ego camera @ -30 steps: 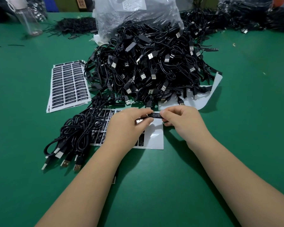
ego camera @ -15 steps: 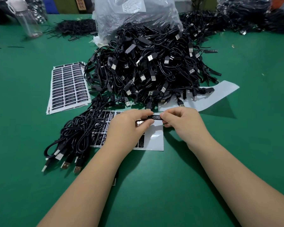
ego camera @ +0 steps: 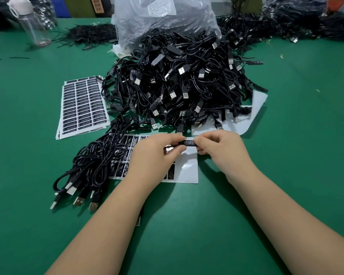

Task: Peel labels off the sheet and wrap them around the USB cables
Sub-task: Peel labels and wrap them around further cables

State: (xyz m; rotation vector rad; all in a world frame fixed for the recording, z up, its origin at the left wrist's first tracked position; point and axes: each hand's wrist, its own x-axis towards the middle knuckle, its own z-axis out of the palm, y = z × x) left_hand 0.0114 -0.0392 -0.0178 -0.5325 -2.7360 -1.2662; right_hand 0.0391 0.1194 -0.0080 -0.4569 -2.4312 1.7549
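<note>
My left hand (ego camera: 157, 153) and my right hand (ego camera: 219, 149) meet just above the middle of the view, both pinched shut on one black label (ego camera: 189, 143) with white print; my left thumb and forefinger grip its left end, and my right fingertips (ego camera: 199, 141) grip its right end. The label seems to sit around a USB cable, but my fingers hide the cable there, so I cannot tell how far round it goes. Directly beneath my hands lies the label sheet (ego camera: 189, 169), flat on the green table (ego camera: 286, 195); its right part is bare glossy backing, while rows of black labels remain on its left part, towards 9 o'clock from my hands. At 8 o'clock from my hands a small bundle of cables (ego camera: 95, 165) rests across the sheet's left edge, its plugs pointing towards 7 o'clock. At 12 o'clock rises the big pile of USB cables (ego camera: 183, 86), black leads tangled with silver plugs showing all over. At 10 o'clock, just beside the pile, sits a stack of full label sheets (ego camera: 82, 108). At 1 o'clock an emptied backing sheet (ego camera: 258, 108) pokes out from under the pile's right side, one corner curling up. Behind the pile, at 12 o'clock, stands a clear plastic bag (ego camera: 163, 14) holding more cables, and far off at 10 o'clock a clear bottle (ego camera: 32, 26) stands upright on the table.
</note>
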